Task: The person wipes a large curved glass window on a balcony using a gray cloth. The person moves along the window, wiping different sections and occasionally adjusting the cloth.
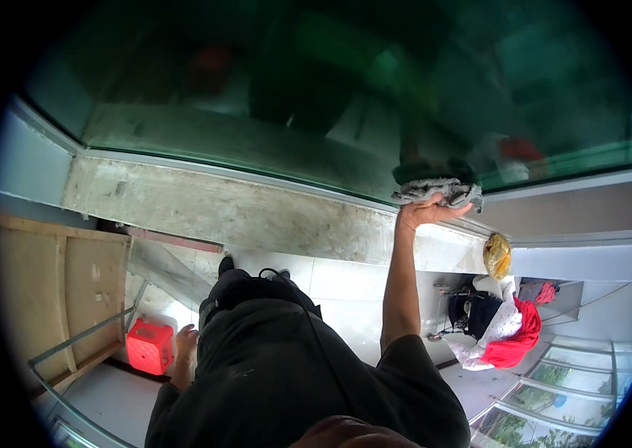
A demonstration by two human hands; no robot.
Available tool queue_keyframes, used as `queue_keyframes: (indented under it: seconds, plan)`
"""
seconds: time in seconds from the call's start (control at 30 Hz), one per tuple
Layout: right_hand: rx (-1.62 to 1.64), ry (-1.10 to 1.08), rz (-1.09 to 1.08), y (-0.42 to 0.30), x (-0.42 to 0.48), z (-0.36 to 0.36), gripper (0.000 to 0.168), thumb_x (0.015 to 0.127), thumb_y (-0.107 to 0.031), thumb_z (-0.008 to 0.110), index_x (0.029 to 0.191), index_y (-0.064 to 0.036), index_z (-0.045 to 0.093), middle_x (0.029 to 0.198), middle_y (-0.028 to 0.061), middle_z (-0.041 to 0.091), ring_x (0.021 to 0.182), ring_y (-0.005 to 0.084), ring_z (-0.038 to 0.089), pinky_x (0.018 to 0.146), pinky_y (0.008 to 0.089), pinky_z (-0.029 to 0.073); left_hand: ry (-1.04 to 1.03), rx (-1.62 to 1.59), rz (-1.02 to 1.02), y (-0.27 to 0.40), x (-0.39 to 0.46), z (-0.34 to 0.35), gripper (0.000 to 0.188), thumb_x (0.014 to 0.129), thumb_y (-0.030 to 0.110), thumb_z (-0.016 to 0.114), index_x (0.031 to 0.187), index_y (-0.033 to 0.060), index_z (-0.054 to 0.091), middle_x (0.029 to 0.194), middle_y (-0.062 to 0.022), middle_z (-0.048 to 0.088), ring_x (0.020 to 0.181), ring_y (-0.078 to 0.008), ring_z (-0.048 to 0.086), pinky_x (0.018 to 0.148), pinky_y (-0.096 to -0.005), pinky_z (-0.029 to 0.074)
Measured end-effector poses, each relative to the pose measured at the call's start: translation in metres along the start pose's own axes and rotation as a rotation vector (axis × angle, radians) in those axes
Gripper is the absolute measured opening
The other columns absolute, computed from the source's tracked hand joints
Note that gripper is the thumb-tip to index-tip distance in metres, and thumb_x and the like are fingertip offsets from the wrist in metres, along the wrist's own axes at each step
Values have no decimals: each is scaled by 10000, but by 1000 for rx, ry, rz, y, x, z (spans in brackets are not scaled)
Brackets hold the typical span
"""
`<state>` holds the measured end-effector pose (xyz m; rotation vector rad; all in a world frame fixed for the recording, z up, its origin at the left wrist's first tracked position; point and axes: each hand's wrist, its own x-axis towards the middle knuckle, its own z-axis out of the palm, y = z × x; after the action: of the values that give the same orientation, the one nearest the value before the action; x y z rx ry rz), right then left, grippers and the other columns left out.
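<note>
A grey cloth (pixel 444 192) is bunched in my right hand (pixel 431 214), which presses it against the lower edge of a large dark green glass pane (pixel 316 106). The pane's pale metal frame (pixel 249 175) runs just beside the cloth, above a stained ledge (pixel 226 210). My right arm is stretched out ahead. Down at my side hangs my left hand (pixel 187 337), with its fingers slightly bent and nothing seen in it. It is nearest to a red plastic stool (pixel 150 346) on the floor.
A yellow plastic bag (pixel 497 256) lies at the ledge's right end. Below it, red fabric (pixel 517 339) and white patterned fabric lie heaped over a dark item. On the left stand a wooden panel (pixel 92 280) and a metal tube frame (pixel 78 333). Windows are at lower right.
</note>
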<state>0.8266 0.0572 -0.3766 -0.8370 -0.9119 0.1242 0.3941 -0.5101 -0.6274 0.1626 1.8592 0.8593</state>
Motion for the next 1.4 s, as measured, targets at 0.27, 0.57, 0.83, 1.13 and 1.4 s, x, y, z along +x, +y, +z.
queue_keyframes:
  seconds: [0.27, 0.57, 0.83, 1.13, 1.4]
  plan:
    - [-1403, 356, 270, 48, -74, 5, 556, 1121, -263, 456, 1632, -84, 334, 1655, 152, 391, 1472, 276, 425, 1223, 367, 340, -52, 129, 166, -62, 36, -12, 337, 963, 12, 635, 1289, 35, 721, 1091, -95, 767, 961, -210, 735, 885, -309, 578]
    - [129, 634, 687, 35, -140, 47, 522, 1110, -253, 436, 1607, -107, 365, 1587, 104, 461, 1352, 264, 519, 1142, 387, 439, 21, 168, 277, -44, 60, -50, 355, 986, 20, 622, 1334, 42, 687, 1132, -92, 750, 972, -224, 729, 873, -317, 584]
    - [464, 645, 1014, -12, -166, 89, 449, 1079, -300, 510, 1478, -116, 421, 1421, 98, 590, 1236, 332, 599, 1086, 483, 481, 211, -7, 330, 84, 70, -86, 340, 1038, 77, 599, 1374, 38, 635, 1189, -85, 713, 1007, -212, 696, 813, -328, 575]
    - [996, 186, 1627, -120, -192, 46, 413, 975, -362, 598, 1279, -97, 687, 1317, 129, 693, 1204, 313, 656, 1084, 538, 497, 101, -41, 877, 269, 58, -38, 339, 1058, 126, 641, 1374, 5, 616, 1254, -105, 697, 973, -183, 676, 851, -317, 559]
    - [972, 192, 1625, -163, -193, -83, 398, 964, -321, 583, 1231, -57, 712, 1257, 130, 727, 1185, 321, 670, 1105, 524, 489, -34, -101, 873, 309, 27, 13, 378, 1019, 45, 600, 1396, 14, 595, 1273, -98, 673, 947, -165, 670, 854, -316, 559]
